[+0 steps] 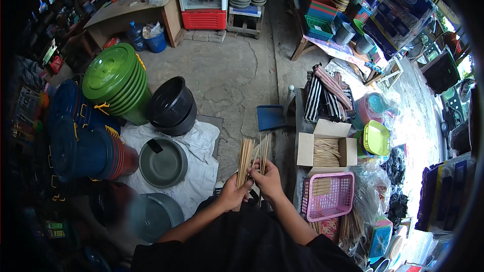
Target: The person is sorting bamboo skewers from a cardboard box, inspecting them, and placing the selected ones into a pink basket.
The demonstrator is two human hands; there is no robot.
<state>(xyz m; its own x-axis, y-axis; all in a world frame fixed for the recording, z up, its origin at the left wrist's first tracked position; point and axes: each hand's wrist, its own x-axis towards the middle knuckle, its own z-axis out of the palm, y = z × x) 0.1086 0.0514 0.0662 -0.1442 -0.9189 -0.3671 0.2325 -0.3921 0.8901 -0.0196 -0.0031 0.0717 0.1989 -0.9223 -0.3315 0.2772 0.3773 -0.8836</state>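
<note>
My left hand [235,193] is closed around a thick upright bundle of thin wooden sticks [245,158]. Close beside it on the right, my right hand [267,181] holds a smaller group of the same sticks [264,151], a few of them slanting towards the bundle. The fingertips of both hands nearly meet; whether they touch is hard to tell. To the right, an open cardboard box [305,149] holds many loose sticks [327,152]. Below the box, a pink plastic basket [349,196] contains more sticks [321,186].
A blue dustpan [270,117] lies on the concrete floor ahead. Left are a grey basin [163,162] on a white sheet [206,139], black tubs [170,105] and stacked green buckets [113,79]. Striped cloths [327,90] lie beyond the box; a red-based display fridge [204,19] stands farther off.
</note>
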